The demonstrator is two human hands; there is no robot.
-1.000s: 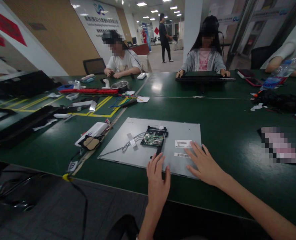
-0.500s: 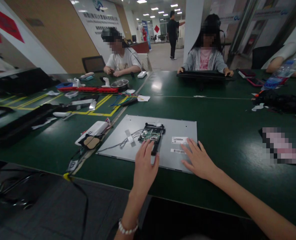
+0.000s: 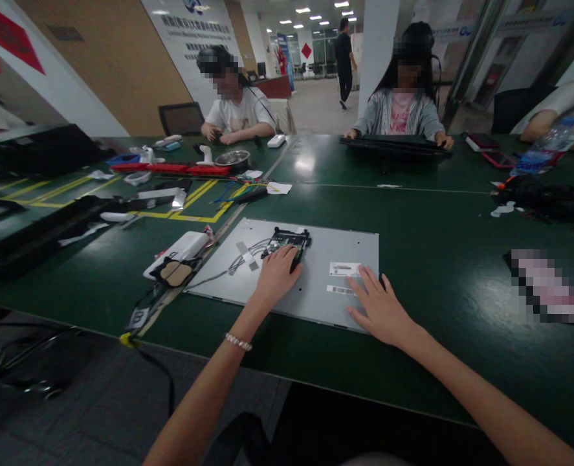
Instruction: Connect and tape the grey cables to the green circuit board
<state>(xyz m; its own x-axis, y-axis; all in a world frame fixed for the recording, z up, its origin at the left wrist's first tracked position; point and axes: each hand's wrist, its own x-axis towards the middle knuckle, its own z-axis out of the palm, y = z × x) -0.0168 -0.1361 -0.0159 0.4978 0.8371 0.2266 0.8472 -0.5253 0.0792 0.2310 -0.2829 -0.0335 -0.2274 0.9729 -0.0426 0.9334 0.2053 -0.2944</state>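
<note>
A grey metal panel (image 3: 325,243), apparently the back of a screen, lies flat on the green table in front of me. On it sits a green circuit board in a black frame (image 3: 291,237), with thin grey cables (image 3: 241,259) leading left under a strip of tape. My left hand (image 3: 281,272) is closed over the near part of the board, thumb at its right side; the fingers hide much of it. Spread out flat, my right hand (image 3: 380,304) rests on the panel's right part, beside two white labels (image 3: 343,269).
Left of the panel is a white power strip-like block (image 3: 182,249) with a black cable. Further left lie a long black casing (image 3: 39,236) and red strips (image 3: 170,169). A phone-shaped item (image 3: 549,285) lies right. Two people sit opposite, one holding a black panel (image 3: 396,146).
My left hand has moved forward onto the circuit board, and the board has shifted away and slightly left, uncovering a hole in the panel. My right hand has stayed nearly still.
</note>
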